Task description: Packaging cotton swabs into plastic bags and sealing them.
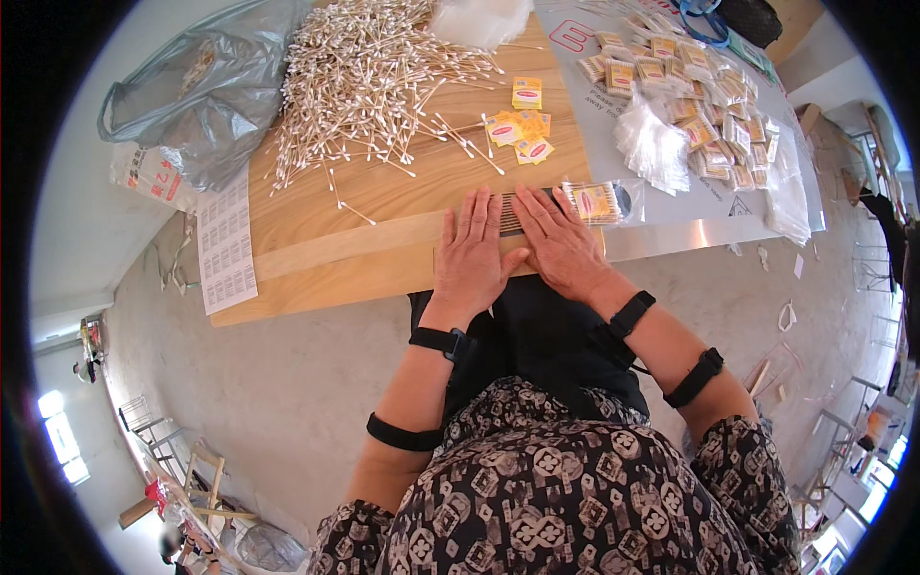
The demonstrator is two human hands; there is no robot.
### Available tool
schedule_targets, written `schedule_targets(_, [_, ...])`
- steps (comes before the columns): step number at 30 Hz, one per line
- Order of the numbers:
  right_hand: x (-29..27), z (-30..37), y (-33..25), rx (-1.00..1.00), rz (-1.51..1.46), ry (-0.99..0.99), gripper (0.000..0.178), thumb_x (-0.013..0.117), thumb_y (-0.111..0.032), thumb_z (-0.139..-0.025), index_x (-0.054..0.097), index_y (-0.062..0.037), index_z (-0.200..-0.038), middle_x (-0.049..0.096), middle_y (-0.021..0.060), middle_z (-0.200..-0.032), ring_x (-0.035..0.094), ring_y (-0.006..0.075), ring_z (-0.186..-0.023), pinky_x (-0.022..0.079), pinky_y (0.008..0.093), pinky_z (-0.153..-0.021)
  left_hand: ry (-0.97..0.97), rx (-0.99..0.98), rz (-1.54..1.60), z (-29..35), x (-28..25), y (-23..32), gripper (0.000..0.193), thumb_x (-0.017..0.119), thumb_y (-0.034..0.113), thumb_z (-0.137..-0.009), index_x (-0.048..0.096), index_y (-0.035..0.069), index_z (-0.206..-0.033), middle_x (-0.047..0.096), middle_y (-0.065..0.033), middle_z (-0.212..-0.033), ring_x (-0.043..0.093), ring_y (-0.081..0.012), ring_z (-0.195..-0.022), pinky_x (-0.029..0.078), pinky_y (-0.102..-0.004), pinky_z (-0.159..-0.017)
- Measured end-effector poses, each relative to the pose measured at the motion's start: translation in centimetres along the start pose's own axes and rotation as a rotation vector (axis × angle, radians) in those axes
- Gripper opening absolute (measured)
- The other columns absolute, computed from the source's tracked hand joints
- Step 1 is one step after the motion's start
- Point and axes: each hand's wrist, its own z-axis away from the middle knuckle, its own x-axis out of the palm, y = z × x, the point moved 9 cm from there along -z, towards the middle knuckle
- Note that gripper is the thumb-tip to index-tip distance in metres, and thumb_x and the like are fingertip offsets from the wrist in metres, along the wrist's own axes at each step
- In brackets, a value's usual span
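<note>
My left hand lies flat at the table's front edge, its fingers stretched forward and close together. Beside it my right hand is also flat, fingers straight and slanting toward the left one. Between the two, a short row of thin parallel sticks shows on something dark; my fingers cover most of it. Just right of my right fingertips, a bundle of cotton swabs with a yellow card sits partly in a clear plastic bag. Neither hand is wrapped round anything.
A big heap of loose cotton swabs covers the far left of the wooden table. Yellow cards lie mid-table. At the right are clear bags and piled swab packs. A grey plastic sack and label sheet lie left.
</note>
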Motion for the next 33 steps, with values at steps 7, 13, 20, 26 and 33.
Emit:
schedule_targets(7, [0.2,0.1,0.2,0.012,-0.031,-0.053,0.072,0.055,-0.042,-0.091,0.035,0.0009,-0.145,0.029,0.0158,-0.154,0.026,0.027,-0.143,0.012,0.0442,-0.12,0.012,0.0,0.01,0.1,-0.3,-0.2,0.075,0.045,0.051,-0.095,0.026,0.005,-0.151,0.021,-0.0153,-0.158,0.019,-0.0294,-0.147,0.014,-0.0498,-0.118])
schedule_targets(13, [-2.2,2.3,5.6,0.301,0.08,0.086,0.072,0.056,-0.043,-0.091,0.032,-0.0048,-0.147,0.028,0.0131,-0.155,0.025,0.0283,-0.144,0.012,0.0478,-0.119,-0.023,-0.017,-0.02,0.1,0.0,0.1,0.075,0.049,0.047,-0.095,0.024,0.005,-0.151,0.02,-0.0145,-0.159,0.019,-0.0285,-0.147,0.015,-0.0499,-0.118])
schedule_targets(20, [-0.9,4.4,8.3,0.361,-0.058,0.021,0.07,0.052,-0.042,-0.095,0.025,-0.0113,-0.151,0.023,0.0123,-0.158,0.019,0.0299,-0.146,0.012,0.0473,-0.12,0.01,0.024,0.037,-1.0,0.8,2.8,0.076,0.053,0.044,-0.093,0.023,0.003,-0.151,0.02,-0.0155,-0.158,0.017,-0.0283,-0.148,0.015,-0.0487,-0.118])
schedule_targets(26, [-0.9,4.4,8.6,0.37,-0.161,0.056,0.068,0.05,-0.042,-0.096,0.025,-0.0102,-0.151,0.022,0.0123,-0.158,0.018,0.0306,-0.147,0.012,0.0451,-0.12,0.022,0.039,0.059,-2.0,1.6,4.8,0.077,0.054,0.043,-0.093,0.024,0.001,-0.15,0.021,-0.0173,-0.158,0.017,-0.0293,-0.147,0.014,-0.0474,-0.119])
schedule_targets(33, [-1.0,4.5,8.9,0.368,-0.223,0.066,0.065,0.051,-0.038,-0.096,0.029,-0.0085,-0.15,0.026,0.0139,-0.157,0.019,0.0311,-0.146,0.013,0.0441,-0.12,0.062,0.055,0.131,-3.2,2.1,6.9,0.075,0.055,0.039,-0.093,0.026,-0.001,-0.148,0.021,-0.0201,-0.157,0.019,-0.0331,-0.146,0.014,-0.0485,-0.118])
